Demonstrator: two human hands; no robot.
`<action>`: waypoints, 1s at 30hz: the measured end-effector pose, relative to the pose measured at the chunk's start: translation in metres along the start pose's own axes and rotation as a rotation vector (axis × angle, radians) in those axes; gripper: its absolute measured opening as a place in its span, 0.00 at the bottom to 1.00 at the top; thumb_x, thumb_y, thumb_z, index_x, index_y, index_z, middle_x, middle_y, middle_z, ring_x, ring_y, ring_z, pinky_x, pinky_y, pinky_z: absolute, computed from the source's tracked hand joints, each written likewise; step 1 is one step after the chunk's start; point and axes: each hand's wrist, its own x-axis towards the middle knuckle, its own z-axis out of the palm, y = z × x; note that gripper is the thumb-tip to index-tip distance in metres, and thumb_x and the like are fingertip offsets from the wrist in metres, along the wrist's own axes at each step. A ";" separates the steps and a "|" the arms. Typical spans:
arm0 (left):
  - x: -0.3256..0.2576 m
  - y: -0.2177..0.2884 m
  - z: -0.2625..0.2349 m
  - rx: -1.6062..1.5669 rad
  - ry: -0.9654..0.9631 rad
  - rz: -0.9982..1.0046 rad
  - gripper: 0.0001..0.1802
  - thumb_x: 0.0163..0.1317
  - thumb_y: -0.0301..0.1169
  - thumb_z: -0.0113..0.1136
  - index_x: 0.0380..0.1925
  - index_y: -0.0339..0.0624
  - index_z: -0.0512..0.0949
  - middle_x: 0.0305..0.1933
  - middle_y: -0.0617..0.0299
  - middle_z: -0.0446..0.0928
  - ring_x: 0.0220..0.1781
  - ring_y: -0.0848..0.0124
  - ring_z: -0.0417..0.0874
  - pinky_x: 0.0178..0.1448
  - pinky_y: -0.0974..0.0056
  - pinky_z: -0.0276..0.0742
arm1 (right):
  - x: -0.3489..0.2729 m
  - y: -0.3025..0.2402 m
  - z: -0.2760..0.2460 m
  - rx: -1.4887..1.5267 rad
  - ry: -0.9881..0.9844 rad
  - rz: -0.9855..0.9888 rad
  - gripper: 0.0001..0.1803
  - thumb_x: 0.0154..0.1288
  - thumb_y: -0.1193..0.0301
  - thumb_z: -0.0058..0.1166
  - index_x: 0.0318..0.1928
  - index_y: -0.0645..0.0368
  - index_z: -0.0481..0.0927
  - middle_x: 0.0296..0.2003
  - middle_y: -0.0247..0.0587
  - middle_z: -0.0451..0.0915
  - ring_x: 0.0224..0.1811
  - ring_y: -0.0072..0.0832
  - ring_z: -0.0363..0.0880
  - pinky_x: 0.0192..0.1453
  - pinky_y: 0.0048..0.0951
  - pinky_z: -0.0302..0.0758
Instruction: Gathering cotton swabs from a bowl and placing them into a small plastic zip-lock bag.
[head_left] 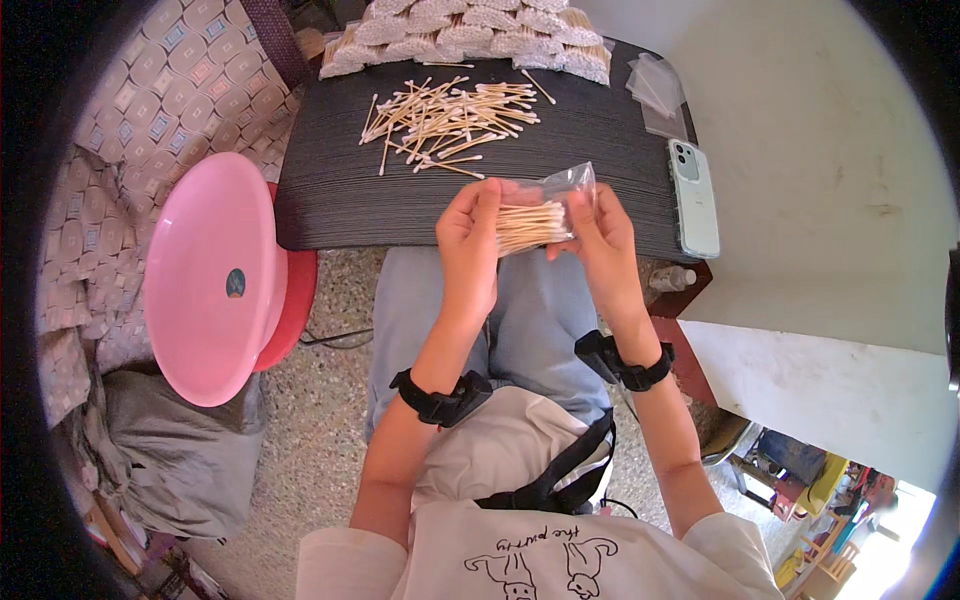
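Between my hands, over the table's near edge, is a clear plastic bag (pixel 572 184) with a bundle of cotton swabs (pixel 530 226) in it. My left hand (pixel 468 232) is closed on the bundle's left end. My right hand (pixel 603 238) pinches the bag's right side, thumb on top, where the film stands up loosely. The swabs lie sideways, with white tips showing at the right. Beyond my hands, a loose heap of wooden-stemmed cotton swabs (pixel 450 118) is spread on the dark table (pixel 340 205).
Filled swab packs (pixel 465 38) are stacked along the table's far side. Flat clear bags (pixel 656 92) and a white phone (pixel 694 198) lie at the right edge, near the wall. A pink basin (pixel 200 290) rests on a red stool (pixel 295 310) at the left.
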 end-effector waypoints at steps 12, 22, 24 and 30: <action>0.005 0.003 -0.025 0.569 0.039 0.034 0.21 0.65 0.40 0.54 0.19 0.36 0.75 0.26 0.62 0.79 0.24 0.81 0.73 0.27 0.73 0.66 | -0.001 -0.008 -0.002 -0.286 -0.166 0.185 0.08 0.57 0.71 0.61 0.33 0.63 0.80 0.27 0.32 0.79 0.27 0.16 0.74 0.31 0.19 0.72; -0.003 0.004 -0.007 0.223 -0.078 0.038 0.10 0.59 0.31 0.63 0.36 0.35 0.79 0.30 0.63 0.80 0.30 0.79 0.79 0.35 0.75 0.73 | 0.006 -0.013 -0.008 -0.304 -0.054 0.026 0.09 0.57 0.68 0.61 0.28 0.63 0.81 0.24 0.31 0.79 0.27 0.13 0.73 0.31 0.18 0.68; -0.002 0.004 -0.007 0.180 -0.039 -0.010 0.12 0.59 0.31 0.62 0.39 0.35 0.79 0.31 0.62 0.80 0.33 0.78 0.80 0.38 0.74 0.75 | 0.007 -0.015 -0.014 -0.301 -0.041 0.105 0.10 0.58 0.67 0.61 0.27 0.63 0.82 0.22 0.30 0.79 0.25 0.12 0.73 0.29 0.18 0.67; 0.013 -0.001 -0.007 0.274 0.000 0.019 0.17 0.61 0.26 0.57 0.50 0.38 0.73 0.35 0.57 0.81 0.35 0.73 0.82 0.39 0.72 0.75 | 0.023 0.001 -0.013 -0.491 0.049 0.052 0.12 0.58 0.66 0.60 0.28 0.64 0.82 0.17 0.28 0.76 0.18 0.12 0.69 0.20 0.18 0.62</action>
